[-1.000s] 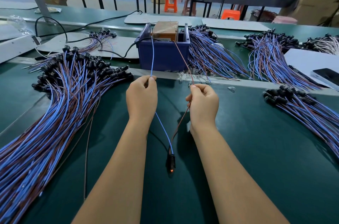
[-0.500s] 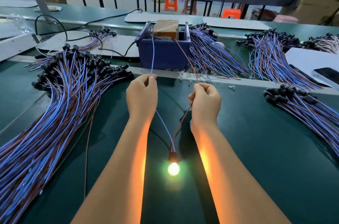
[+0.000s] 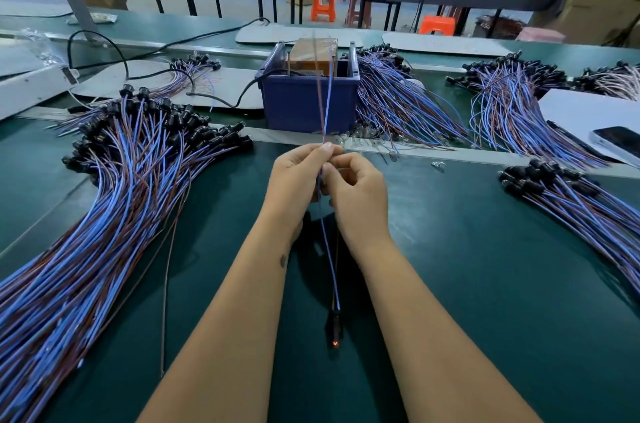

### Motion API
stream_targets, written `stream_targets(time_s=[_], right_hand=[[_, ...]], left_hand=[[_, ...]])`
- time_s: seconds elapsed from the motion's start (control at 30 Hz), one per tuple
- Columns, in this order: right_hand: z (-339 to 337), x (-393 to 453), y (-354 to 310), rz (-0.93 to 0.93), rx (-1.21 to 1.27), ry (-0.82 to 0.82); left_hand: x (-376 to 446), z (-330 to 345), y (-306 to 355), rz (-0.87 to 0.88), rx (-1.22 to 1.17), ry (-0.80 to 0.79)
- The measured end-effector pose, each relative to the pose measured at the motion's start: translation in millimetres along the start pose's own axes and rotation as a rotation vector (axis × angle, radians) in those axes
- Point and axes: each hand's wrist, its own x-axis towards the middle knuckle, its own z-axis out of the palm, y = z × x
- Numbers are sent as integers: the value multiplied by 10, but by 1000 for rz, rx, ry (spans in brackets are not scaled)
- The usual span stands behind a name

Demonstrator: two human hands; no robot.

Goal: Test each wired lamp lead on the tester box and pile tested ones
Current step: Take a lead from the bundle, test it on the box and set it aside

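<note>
Surface: dark green matt belt-like sheet, smooth, faint sheen. Metal strip across it: brushed, pale grey. Tester box: blue plastic bin, matt, scuffed; brown cardboard block inside. Lamp lead: blue and brown plastic-insulated wires, smooth, slightly glossy; black plastic lamp holder, dull. Left pile: same glossy insulation, black plastic holders. White paper sheet, matt. Phone: glossy dark screen. Orange plastic stools, shiny.
</note>
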Motion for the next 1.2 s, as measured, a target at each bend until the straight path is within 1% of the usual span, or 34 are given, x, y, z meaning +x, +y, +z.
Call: stream_targets(time_s=[0.03,0.1,0.13,0.2,0.27,0.33,0.37,0.4,0.47,0.53,0.57,0.6,0.67,0.7,0.77,0.83,0.93,1.0,1.1,1.17,1.2], right_hand=[[-22,11,-4,11,53,-41],[-69,30,-19,65,144,-127],[-89,40,-18,72,130,-171],[-108,57,-6,31,19,-283],[-103,43,-1,-10,-6,-396],[-100,32,0,-14,150,-451],[-102,33,-5,2,252,-441],[-112,42,-5,29,329,-392],[-170,93,21,111,387,-200],[-253,144,53,167,408,-33],[-290,161,76,181,423,19],[-329,169,86,195,452,58],[-413,207,91,233,490,145],[-499,229,79,248,464,203],[-770,286,32,244,315,292],[-1141,358,-33,227,72,297],[-1715,428,-199,167,-437,205],[-2042,449,-316,136,-708,107],[-2455,447,-414,142,-992,-48],[-2692,420,-436,173,-1125,-90],[-2805,411,-424,194,-1166,-99]], left_hand=[[7,-25,-4,0,-40,12],[41,-81,-5,-28,-202,47],[60,-110,1,-42,-282,63],[82,-156,12,-56,-388,91],[101,-194,-10,-64,-423,126],[103,-218,-31,-83,-406,152],[96,-220,-33,-95,-396,164],[91,-215,-26,-105,-395,185],[79,-199,-4,-85,-443,268],[54,-177,27,18,-461,353],[37,-169,42,97,-396,369],[4,-149,53,182,-274,361],[-70,-72,52,328,-3,280],[-127,-1,37,365,88,213],[-265,192,-4,399,209,43],[-432,450,-55,466,308,-153],[-680,881,-99,672,436,-372],[-853,1154,-98,738,490,-515],[-1099,1502,-72,646,573,-754],[-1218,1654,-70,604,645,-875],[-1258,1697,-66,597,675,-905]])
